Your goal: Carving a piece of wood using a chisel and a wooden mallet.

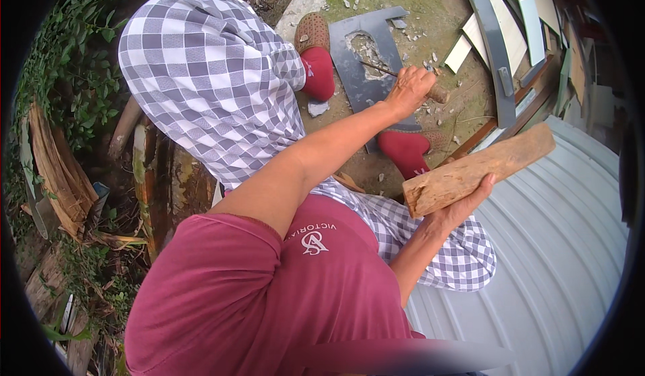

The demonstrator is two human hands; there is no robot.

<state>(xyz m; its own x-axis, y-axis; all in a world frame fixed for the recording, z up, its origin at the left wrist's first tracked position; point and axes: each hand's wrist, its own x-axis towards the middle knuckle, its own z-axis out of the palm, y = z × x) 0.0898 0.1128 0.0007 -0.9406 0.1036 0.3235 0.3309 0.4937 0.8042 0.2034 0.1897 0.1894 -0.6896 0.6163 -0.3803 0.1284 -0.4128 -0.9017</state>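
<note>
A dark grey slab [353, 84] lies on the ground between my feet, with a ragged hole [368, 47] broken in its upper part. My left hand [410, 92] is closed round a chisel [377, 68]. The chisel's thin metal shaft points left toward the hole, and its round wooden handle end [439, 94] sticks out on the right. Whether the tip touches the slab is hard to tell. My right hand [463, 204] grips a thick wooden block [480, 169] from below, over my right leg and apart from the chisel.
Broken chips [318, 108] lie around the slab. My feet, in red socks [317, 73] and brown clogs [312, 32], flank it. Cut boards and strips [494, 47] are piled at far right, beside corrugated metal sheeting [537, 241]. Plants [74, 60] and split logs [60, 168] stand left.
</note>
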